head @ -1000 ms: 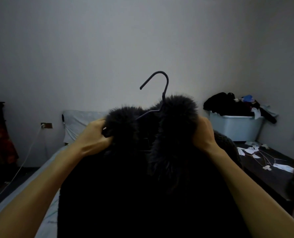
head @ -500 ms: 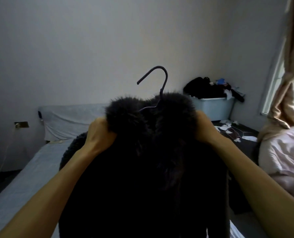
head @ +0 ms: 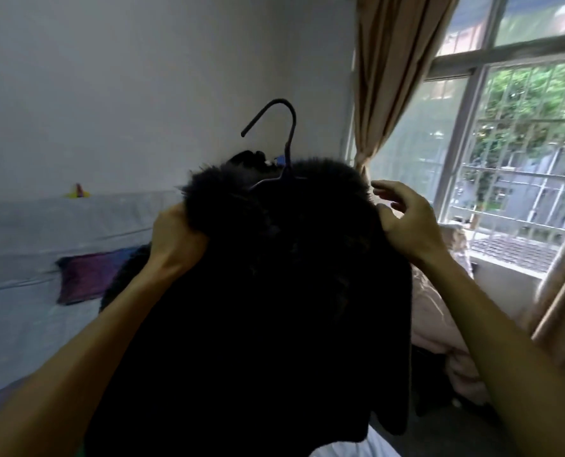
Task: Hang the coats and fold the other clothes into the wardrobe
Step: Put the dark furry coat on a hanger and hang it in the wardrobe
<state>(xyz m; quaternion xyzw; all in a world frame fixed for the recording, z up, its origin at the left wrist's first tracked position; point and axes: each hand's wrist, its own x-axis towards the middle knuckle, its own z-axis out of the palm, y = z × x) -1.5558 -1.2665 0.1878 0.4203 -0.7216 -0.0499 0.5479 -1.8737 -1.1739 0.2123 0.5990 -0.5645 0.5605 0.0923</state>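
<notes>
Item: black coat (head: 274, 308) with a fur collar (head: 324, 179), hung on a thin dark hanger (head: 287, 155).
Location of coat: held up in the air in front of the person, at the middle of the view. It hides most of the room behind it, and its lower edge drops out of the bottom of the frame.
Hanger: the hook stands clear above the collar and points left. The shoulders of the hanger are buried in the fur, with only a short stretch of wire showing.
Left hand (head: 175, 239): clenched round the left end of the collar and the shoulder of the coat. The fingers are sunk into the fur and out of sight.
Right hand (head: 409, 225): at the right shoulder of the coat. Its fingers (head: 386, 188) are released, loosely curved and lifted off the fur, and the thumb lies against the edge of the coat. Whether this hand bears any weight cannot be told.
Arms: both bare, reaching up from the lower corners.
Left of coat: grey-covered bed (head: 27, 252) along a pale wall (head: 142, 77), with a purple pillow (head: 86, 278) on it and a small yellow thing (head: 76, 192) at its top edge.
Right of coat: tan curtain (head: 393, 77) tied back beside a barred window (head: 466, 133), with pink bedding (head: 436, 321) heaped below the sill.
</notes>
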